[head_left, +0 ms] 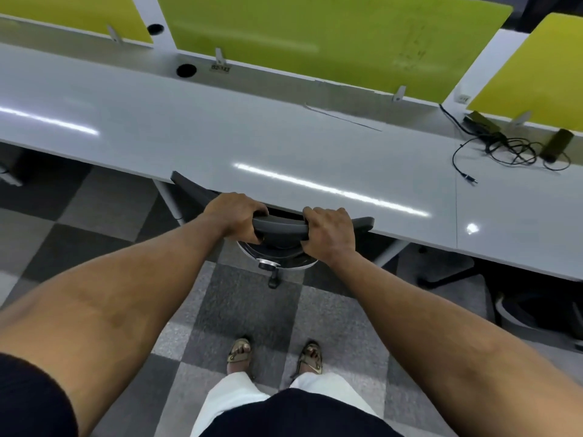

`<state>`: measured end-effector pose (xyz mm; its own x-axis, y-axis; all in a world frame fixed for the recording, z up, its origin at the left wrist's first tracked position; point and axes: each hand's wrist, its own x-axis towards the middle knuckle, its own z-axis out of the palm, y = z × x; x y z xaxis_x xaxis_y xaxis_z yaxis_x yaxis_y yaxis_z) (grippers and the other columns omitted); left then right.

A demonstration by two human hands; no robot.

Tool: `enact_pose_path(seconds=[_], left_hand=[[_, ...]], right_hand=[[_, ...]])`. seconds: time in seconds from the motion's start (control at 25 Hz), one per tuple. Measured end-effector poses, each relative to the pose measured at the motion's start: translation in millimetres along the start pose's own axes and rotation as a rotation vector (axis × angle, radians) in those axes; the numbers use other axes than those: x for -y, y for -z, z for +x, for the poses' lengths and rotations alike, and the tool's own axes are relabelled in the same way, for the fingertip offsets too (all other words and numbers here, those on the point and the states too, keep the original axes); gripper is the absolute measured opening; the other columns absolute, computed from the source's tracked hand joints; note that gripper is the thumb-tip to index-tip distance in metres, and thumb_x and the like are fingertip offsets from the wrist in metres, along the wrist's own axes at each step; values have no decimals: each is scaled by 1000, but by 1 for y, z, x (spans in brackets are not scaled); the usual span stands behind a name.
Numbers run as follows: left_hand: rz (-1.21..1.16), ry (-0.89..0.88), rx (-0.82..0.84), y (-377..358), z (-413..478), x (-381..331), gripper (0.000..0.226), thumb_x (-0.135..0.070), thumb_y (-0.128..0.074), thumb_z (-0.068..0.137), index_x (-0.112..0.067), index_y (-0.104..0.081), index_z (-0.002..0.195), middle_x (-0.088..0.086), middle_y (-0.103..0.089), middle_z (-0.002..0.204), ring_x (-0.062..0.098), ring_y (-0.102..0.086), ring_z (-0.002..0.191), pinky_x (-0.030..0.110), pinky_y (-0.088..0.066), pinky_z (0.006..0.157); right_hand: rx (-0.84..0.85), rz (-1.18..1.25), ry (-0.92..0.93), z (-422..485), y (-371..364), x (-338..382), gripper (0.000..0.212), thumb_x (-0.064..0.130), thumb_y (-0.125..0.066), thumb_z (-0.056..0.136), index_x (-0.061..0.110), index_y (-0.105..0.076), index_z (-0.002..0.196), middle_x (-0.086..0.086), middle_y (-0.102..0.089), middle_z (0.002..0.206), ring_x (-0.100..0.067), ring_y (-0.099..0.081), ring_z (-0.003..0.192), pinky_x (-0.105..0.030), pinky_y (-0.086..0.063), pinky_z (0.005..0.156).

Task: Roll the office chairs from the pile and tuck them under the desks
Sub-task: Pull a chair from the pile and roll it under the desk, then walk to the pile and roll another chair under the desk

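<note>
Most of chair [280, 227] (seat, seemingly) beneath desk [220, 137]

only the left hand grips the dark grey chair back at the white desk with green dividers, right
No, the head view shows both: the left hand and the right hand each grip the dark grey plastic chair back at the long white desk with lime green divider panels.

The chair [280, 227] is dark grey, seen from above. The curved top of its back lies right at the front edge of the desk [220, 137], and its seat is hidden underneath. A white-rimmed part and a black wheel show below the back. The left hand [235, 217] and right hand [329, 234] grip the back's top. The desk is long, pale grey and glossy.
</note>
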<state>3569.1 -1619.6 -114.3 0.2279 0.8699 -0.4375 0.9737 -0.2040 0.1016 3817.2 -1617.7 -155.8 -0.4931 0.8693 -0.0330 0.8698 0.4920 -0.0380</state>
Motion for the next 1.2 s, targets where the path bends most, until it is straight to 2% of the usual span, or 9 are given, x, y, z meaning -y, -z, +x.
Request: enact_pose_path(seconds=[0.32, 0.44, 0.52, 0.64, 0.76, 0.84, 0.92, 1.08, 1.2], left_hand=[[58, 90, -26, -6, -5, -10, 60, -66, -71, 75, -43, -63, 130, -13, -72, 105, 15, -64, 93, 34, -49, 80], [104, 178, -92, -8, -14, -21, 44, -56, -72, 73, -37, -68, 113, -10, -71, 94, 18, -66, 87, 34, -50, 75], [134, 225, -156, -12, -21, -29, 38, -48, -72, 71, -31, -68, 104, -6, -71, 93, 21, -67, 88, 36, -53, 83], [96, 226, -239, -23, -30, -34, 61, -53, -73, 73, -23, -63, 125, 3, -69, 122, 26, -61, 116, 42, -42, 112], [32, 228, -258, -31, -52, -28, 93, -61, -71, 85, -15, -38, 159, 11, -36, 165, 30, -24, 157, 46, -14, 131], [10, 250, -298, -36, -69, -16, 101, -66, -65, 89, -15, -22, 165, 11, -14, 174, 28, -4, 162, 47, -7, 132], [0, 295, -338, -43, -92, 1, 106, -71, -59, 91, -17, -12, 168, 10, -3, 176, 26, 5, 163, 49, -5, 132], [-36, 417, -333, -66, -150, 45, 107, -75, -51, 94, -17, -1, 169, 9, 10, 176, 25, 14, 162, 48, 0, 132], [-79, 503, -368, -83, -205, 94, 105, -73, -48, 97, -13, -1, 169, 9, 9, 176, 25, 13, 162, 47, 1, 132]], right_hand=[[26, 17, 16, -1, 9, -1, 38, 47, -73, 80, 23, -56, 104, 5, -56, 79, -19, -53, 68, -37, -46, 75], [52, 25, 21, -2, 13, -2, 40, 50, -73, 81, 24, -55, 105, 5, -58, 83, -20, -55, 73, -38, -47, 79], [58, 37, 29, -3, 16, -2, 42, 50, -74, 81, 24, -55, 107, 4, -59, 86, -22, -59, 78, -40, -47, 83], [80, 66, 46, -4, 19, -2, 53, 52, -76, 77, 22, -53, 115, 1, -60, 96, -26, -62, 93, -46, -43, 91], [109, 77, 32, -2, 25, 6, 85, 62, -76, 72, 21, -45, 139, -7, -58, 128, -30, -53, 122, -54, -40, 101], [127, 91, 42, 4, 32, 21, 97, 66, -74, 72, 19, -37, 148, -9, -48, 144, -31, -41, 136, -55, -38, 105], [116, 101, 126, 12, 40, 49, 102, 65, -74, 74, 18, -30, 153, -9, -39, 153, -30, -32, 144, -56, -36, 110], [39, 128, 295, 24, 45, 137, 101, 54, -73, 78, 16, -24, 158, -10, -27, 163, -30, -20, 153, -56, -33, 117], [63, 109, 367, 31, 41, 216, 104, 49, -73, 84, 16, -14, 163, -9, -10, 173, -27, -3, 161, -54, -23, 123]])
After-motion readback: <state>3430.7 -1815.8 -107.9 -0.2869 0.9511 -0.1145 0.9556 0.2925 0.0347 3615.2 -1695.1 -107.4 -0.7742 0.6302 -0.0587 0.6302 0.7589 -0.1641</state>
